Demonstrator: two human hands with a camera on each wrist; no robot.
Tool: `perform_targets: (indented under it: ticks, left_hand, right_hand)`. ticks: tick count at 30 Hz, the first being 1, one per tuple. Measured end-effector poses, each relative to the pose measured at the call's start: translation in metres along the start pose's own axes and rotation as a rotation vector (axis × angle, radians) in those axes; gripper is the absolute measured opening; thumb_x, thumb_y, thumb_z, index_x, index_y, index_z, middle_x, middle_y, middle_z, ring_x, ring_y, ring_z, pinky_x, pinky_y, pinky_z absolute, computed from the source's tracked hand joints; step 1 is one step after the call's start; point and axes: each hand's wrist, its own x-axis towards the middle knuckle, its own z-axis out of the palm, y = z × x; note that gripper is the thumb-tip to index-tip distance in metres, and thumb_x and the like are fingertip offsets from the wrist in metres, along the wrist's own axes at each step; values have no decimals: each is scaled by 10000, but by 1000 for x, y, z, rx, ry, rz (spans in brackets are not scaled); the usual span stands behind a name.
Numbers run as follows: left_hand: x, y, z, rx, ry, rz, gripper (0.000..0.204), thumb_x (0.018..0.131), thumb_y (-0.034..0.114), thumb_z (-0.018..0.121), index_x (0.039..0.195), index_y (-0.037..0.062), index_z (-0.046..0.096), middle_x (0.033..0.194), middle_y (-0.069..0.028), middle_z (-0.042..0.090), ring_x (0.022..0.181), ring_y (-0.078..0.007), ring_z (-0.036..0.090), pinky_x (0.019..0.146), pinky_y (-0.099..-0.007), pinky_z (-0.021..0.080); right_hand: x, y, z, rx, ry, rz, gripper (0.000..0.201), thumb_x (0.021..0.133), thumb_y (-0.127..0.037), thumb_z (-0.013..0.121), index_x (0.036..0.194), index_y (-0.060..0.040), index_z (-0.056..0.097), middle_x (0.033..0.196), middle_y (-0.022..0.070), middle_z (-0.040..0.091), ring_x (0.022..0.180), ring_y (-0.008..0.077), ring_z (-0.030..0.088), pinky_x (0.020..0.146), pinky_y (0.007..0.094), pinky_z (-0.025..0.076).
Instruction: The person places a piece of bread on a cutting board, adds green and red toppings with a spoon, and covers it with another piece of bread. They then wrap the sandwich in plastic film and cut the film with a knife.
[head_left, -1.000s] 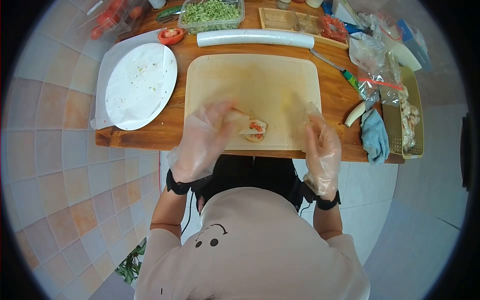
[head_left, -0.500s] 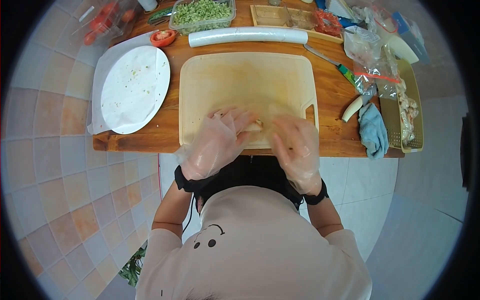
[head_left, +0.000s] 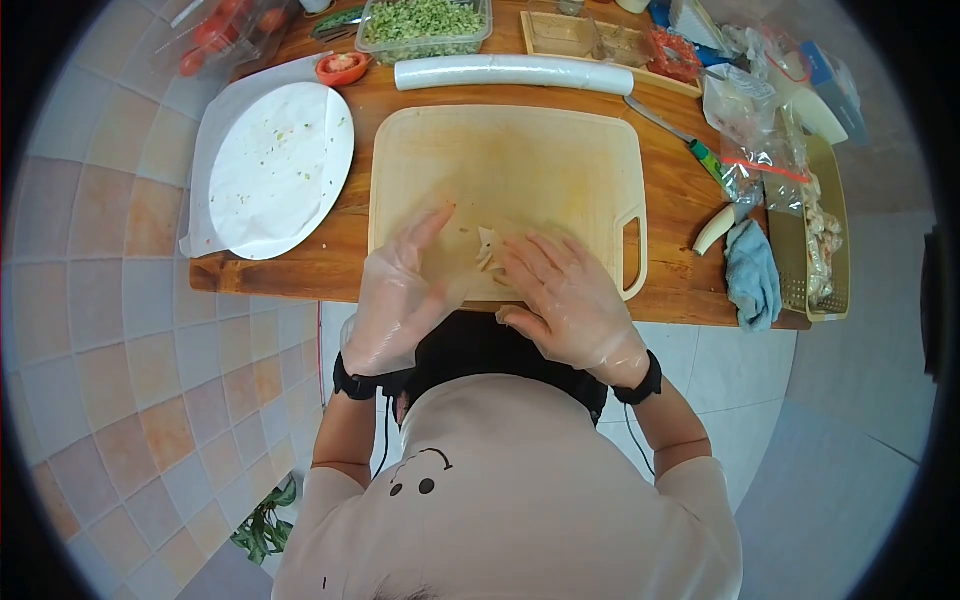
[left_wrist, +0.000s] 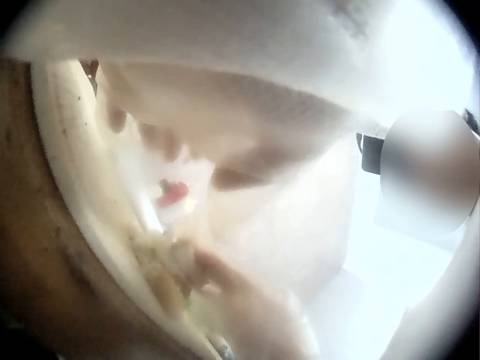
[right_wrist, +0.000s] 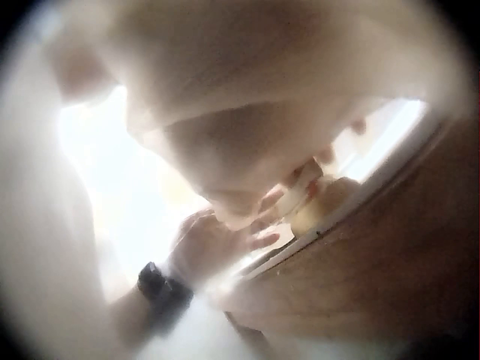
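Observation:
A small pale piece of food [head_left: 488,250], resembling folded bread, lies near the front of the cream cutting board [head_left: 500,150]. My right hand [head_left: 575,305], in a clear plastic glove, reaches over it with fingers nearly straight, covering its right part. Just left of the food, my gloved left hand [head_left: 400,295] holds its thumb and fingers spread apart. In the right wrist view, a tan piece of bread [right_wrist: 330,199] with red bits shows beyond the fingers. A red bit [left_wrist: 172,193] appears between hands in the blurred left wrist view.
A white oval plate [head_left: 285,170] with crumbs lies left. Behind the board are a plastic-wrap roll [head_left: 515,74], a cut tomato [head_left: 342,68] and a tub of chopped greens [head_left: 425,25]. To the right are a green-handled knife [head_left: 705,157], blue cloth [head_left: 752,275] and basket [head_left: 835,230].
The bread with red bits lay exposed between separated hands. Both hands came together at it; now my right hand has moved left over it, and the left hand's fingers have spread.

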Motion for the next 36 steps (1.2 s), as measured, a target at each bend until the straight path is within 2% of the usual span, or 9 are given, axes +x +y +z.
perform_targets:
  ticks: [3, 5, 8, 11, 14, 23, 26, 29, 36]
  left_hand:
    - [-3, -1, 1, 58, -3, -12, 704, 762, 91, 651, 1441, -10, 494, 1406, -261, 545, 1235, -462, 542, 1066, -451, 429]
    - [-4, 2, 1, 154, -36, 26, 716, 773, 115, 669, 1453, -11, 482, 1403, -257, 550, 1203, -463, 560, 1063, -451, 428]
    - [-6, 10, 12, 292, -128, 41, 771, 805, 199, 717, 1484, -31, 433, 1379, -267, 558, 1157, -435, 589, 1034, -454, 441]
    - [-3, 21, 20, 337, -326, -183, 821, 792, 229, 757, 1494, -6, 402, 1364, -243, 544, 1195, -438, 554, 1020, -498, 440]
    - [-6, 19, 30, 449, -240, -15, 847, 787, 219, 769, 1490, -34, 371, 1323, -230, 560, 1139, -418, 574, 985, -491, 447]
    - [-14, 17, 28, 351, -239, -107, 902, 778, 175, 787, 1532, -20, 333, 1414, -239, 529, 1132, -417, 567, 988, -483, 444]
    - [-14, 19, 24, 298, -144, -18, 930, 769, 163, 797, 1550, -7, 322, 1433, -232, 530, 1134, -418, 570, 989, -481, 447]
    - [-14, 23, 22, 290, -195, -74, 883, 761, 161, 804, 1516, -5, 376, 1410, -237, 546, 1192, -422, 559, 1020, -484, 439]
    - [-1, 25, 33, 294, -132, 35, 790, 730, 126, 820, 1422, -25, 468, 1313, -254, 602, 1158, -438, 597, 980, -483, 487]
  right_hand:
    - [0, 0, 1, 14, 28, -9, 581, 942, -361, 656, 1396, -17, 536, 1431, 158, 544, 1336, 367, 481, 1126, 510, 360]
    - [1, 1, 1, 41, 27, -10, 624, 892, -346, 707, 1391, -9, 542, 1431, 181, 544, 1328, 394, 487, 1128, 512, 368]
    - [1, 1, 1, 58, 53, -18, 631, 876, -324, 725, 1380, 7, 541, 1418, 192, 546, 1313, 395, 496, 1107, 504, 389]
    - [0, -1, 2, 64, 82, -24, 638, 859, -300, 738, 1374, 20, 537, 1406, 203, 546, 1296, 397, 505, 1085, 498, 408]
    - [1, -2, 2, 82, 89, -19, 649, 843, -280, 750, 1374, 24, 534, 1407, 212, 539, 1290, 403, 506, 1075, 497, 415]
    - [-5, -3, 5, 96, 132, 40, 654, 873, -340, 725, 1389, 11, 528, 1470, 243, 473, 1314, 436, 477, 1100, 536, 378]
    - [-10, -1, 6, 78, 164, 35, 657, 891, -374, 704, 1399, 4, 527, 1482, 237, 473, 1331, 441, 465, 1112, 546, 366]
    - [-7, -1, 3, 61, 105, 16, 657, 902, -396, 686, 1397, 6, 529, 1469, 217, 498, 1330, 432, 470, 1114, 540, 364]
    - [-6, 3, 8, 77, 130, -8, 632, 902, -411, 678, 1376, -15, 547, 1393, 191, 555, 1283, 391, 502, 1103, 511, 376]
